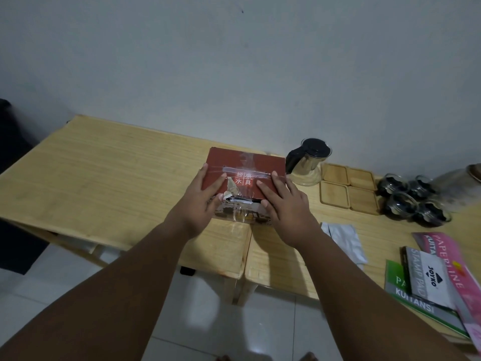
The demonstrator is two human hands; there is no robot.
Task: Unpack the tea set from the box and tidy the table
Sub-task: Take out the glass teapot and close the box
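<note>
A dark red cardboard box [247, 162] with white characters and clear tape across its lid stands on the wooden table [104, 173]. My left hand [201, 199] lies flat on the lid's left side, fingers spread. My right hand [283, 204] lies flat on the lid's right side, thumb at the front edge. The lid's front flap is torn and slightly lifted between my hands. To the box's right stand a glass teapot [307, 162] with a black lid, several wooden coasters [348, 188] and several glass cups [413, 201] with dark inserts.
A silver foil pouch [346, 241] lies near the front edge. Receipt books and a stamp pad box [429, 277] are stacked at the right front. A jar [463, 178] lies at the far right. Two tables meet under the box; the wall runs behind.
</note>
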